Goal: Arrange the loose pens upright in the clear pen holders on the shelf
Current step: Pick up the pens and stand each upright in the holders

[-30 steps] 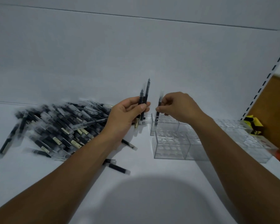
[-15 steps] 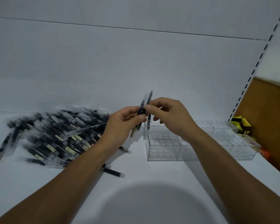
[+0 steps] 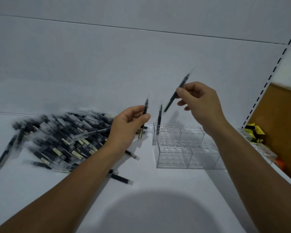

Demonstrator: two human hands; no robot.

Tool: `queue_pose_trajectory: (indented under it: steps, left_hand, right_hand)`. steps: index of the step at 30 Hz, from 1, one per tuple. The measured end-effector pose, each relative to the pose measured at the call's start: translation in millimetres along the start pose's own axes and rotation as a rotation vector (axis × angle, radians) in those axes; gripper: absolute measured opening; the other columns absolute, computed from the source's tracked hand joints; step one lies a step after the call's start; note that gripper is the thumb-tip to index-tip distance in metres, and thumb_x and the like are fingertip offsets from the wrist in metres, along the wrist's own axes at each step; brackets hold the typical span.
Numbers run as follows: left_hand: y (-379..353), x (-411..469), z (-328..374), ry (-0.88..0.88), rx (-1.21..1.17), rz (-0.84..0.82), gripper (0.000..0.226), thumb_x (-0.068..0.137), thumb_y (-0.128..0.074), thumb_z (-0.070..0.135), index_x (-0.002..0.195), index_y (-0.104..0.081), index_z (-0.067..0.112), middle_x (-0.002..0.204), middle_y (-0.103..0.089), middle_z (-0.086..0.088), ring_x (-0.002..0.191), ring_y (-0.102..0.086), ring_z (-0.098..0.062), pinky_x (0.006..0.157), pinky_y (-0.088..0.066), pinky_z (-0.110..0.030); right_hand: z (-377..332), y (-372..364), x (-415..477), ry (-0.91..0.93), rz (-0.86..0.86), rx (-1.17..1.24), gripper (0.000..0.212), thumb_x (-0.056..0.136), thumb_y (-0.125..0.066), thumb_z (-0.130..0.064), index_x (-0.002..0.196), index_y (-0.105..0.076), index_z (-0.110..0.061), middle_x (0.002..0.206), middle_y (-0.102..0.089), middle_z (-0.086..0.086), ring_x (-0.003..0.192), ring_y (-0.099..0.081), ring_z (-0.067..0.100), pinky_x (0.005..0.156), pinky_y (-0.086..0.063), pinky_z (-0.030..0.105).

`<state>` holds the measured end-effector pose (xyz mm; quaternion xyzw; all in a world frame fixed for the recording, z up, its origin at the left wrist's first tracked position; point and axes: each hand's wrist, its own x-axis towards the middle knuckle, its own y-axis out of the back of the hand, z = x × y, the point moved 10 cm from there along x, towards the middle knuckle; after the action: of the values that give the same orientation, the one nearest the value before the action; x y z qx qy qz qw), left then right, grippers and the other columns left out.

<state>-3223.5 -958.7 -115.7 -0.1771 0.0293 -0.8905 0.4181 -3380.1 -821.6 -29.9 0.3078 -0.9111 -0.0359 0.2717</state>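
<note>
White shelf: right hand pinching tilted pen, lifted clear of left hand gripping second pen; upright pen in holder.

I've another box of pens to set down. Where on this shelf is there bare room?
Bare shelf runs along the front, in front of the pen pile and the clear holders. The gap between pile and holders is narrow, with stray pens. Right of the holders, yellow packets crowd it.

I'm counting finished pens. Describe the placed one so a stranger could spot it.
Find the clear pen holders right of the loose pen pile. In the back holder's left corner stands one dark pen, the only one in a hole, held by no hand.
</note>
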Motion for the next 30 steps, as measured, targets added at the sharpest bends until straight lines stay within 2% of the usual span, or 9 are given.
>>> queue_pose_trajectory:
  steps: [5,11,18,23,25,30]
  left_hand:
    - [1.0,0.4,1.9,-0.020,-0.005,0.000,0.020,0.082,-0.072,0.008,0.100,-0.068,0.019,0.090,-0.072,0.002,0.085,-0.068,-0.008,0.077,-0.051,-0.015]
    - [0.8,0.3,0.3,-0.009,-0.012,-0.010,0.019,0.082,-0.072,0.009,0.098,-0.069,0.019,0.088,-0.073,0.004,0.087,-0.069,-0.010,0.078,-0.053,-0.017]
    - [1.2,1.2,0.1,-0.008,0.003,-0.005,0.019,0.083,-0.071,0.010,0.101,-0.069,0.018,0.093,-0.073,-0.001,0.088,-0.069,-0.012,0.079,-0.053,-0.018]
    - [0.1,1.6,-1.5,-0.001,0.005,-0.004,0.022,0.083,-0.072,0.010,0.103,-0.068,0.015,0.093,-0.073,-0.001,0.088,-0.069,-0.012,0.079,-0.054,-0.018]
    - [-0.3,1.4,-1.2,-0.002,0.009,-0.007,0.021,0.083,-0.072,0.010,0.102,-0.068,0.016,0.093,-0.073,-0.002,0.087,-0.069,-0.012,0.078,-0.053,-0.017]
    - [-1.8,0.0,-1.5,-0.003,0.012,-0.027,0.017,0.083,-0.072,0.011,0.096,-0.070,0.023,0.089,-0.073,0.005,0.087,-0.069,-0.009,0.076,-0.052,-0.015]
  right_hand:
    - [13.8,1.7,12.3,0.018,0.003,-0.237,0.011,0.091,-0.067,-0.029,0.092,-0.068,-0.018,0.083,-0.073,-0.005,0.069,-0.069,0.004,0.068,-0.053,0.024]
    - [36.4,-17.4,12.0,-0.023,-0.099,-0.339,0.013,0.091,-0.067,-0.031,0.092,-0.068,-0.018,0.084,-0.073,-0.003,0.068,-0.070,0.005,0.075,-0.058,0.034]
    - [35.3,-20.0,15.3,0.010,-0.097,-0.443,0.011,0.091,-0.066,-0.032,0.090,-0.066,-0.020,0.081,-0.072,-0.008,0.068,-0.069,0.001,0.068,-0.052,0.023]
    - [61.0,-39.8,6.3,-0.074,-0.311,-0.576,0.015,0.088,-0.070,-0.034,0.076,-0.062,-0.029,0.079,-0.071,-0.009,0.073,-0.070,0.007,0.069,-0.051,0.027]
    - [65.3,-42.4,5.9,-0.073,-0.331,-0.651,0.017,0.087,-0.070,-0.039,0.074,-0.061,-0.033,0.078,-0.068,-0.012,0.078,-0.067,0.011,0.071,-0.050,0.028]
    - [53.5,-27.2,4.1,-0.073,-0.288,-0.671,0.019,0.085,-0.070,-0.045,0.091,-0.071,-0.027,0.086,-0.067,-0.014,0.081,-0.063,0.008,0.071,-0.045,0.025]
